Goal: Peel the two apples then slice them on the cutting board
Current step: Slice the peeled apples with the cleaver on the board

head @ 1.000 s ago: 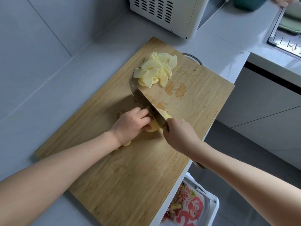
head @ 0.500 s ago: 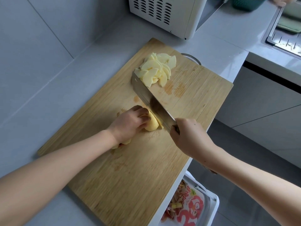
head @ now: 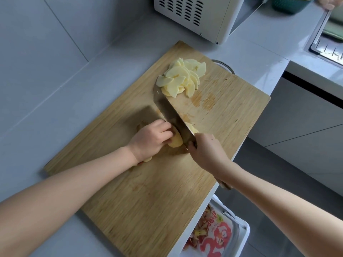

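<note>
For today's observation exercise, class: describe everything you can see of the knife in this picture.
The knife is a broad, cleaver-like blade of grey metal, reflecting the board. It stands edge-down on the wooden cutting board, cutting into the peeled apple piece. Its tip reaches the pile of apple slices. The right hand grips its handle, whose end pokes out below the wrist; the left hand steadies the apple.

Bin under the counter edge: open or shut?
Open: the bin shows no lid over it, and red peel scraps lie exposed inside.
</note>
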Tool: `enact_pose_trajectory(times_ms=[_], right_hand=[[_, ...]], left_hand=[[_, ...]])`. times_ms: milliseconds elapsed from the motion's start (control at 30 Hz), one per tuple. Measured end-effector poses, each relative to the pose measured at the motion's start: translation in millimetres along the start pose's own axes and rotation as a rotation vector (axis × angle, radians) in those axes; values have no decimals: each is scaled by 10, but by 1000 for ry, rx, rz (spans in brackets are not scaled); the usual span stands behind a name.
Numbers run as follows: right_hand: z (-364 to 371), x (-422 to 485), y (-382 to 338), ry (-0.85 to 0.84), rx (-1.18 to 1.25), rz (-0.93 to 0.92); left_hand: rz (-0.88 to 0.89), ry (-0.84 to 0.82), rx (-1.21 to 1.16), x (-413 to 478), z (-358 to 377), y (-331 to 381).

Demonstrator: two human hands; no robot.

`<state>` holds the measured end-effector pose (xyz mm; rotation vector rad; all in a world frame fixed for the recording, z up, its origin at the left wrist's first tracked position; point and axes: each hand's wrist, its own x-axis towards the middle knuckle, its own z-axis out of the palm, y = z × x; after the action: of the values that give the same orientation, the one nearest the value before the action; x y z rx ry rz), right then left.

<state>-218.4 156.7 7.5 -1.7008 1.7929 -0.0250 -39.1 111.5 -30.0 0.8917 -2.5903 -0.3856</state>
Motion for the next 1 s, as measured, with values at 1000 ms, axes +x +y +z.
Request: enact_pose_trajectory(times_ms=[1000], right_hand=[[-141,-120,8,21,140,43]], left_hand=[[74,43,2,-40,40,-15]])
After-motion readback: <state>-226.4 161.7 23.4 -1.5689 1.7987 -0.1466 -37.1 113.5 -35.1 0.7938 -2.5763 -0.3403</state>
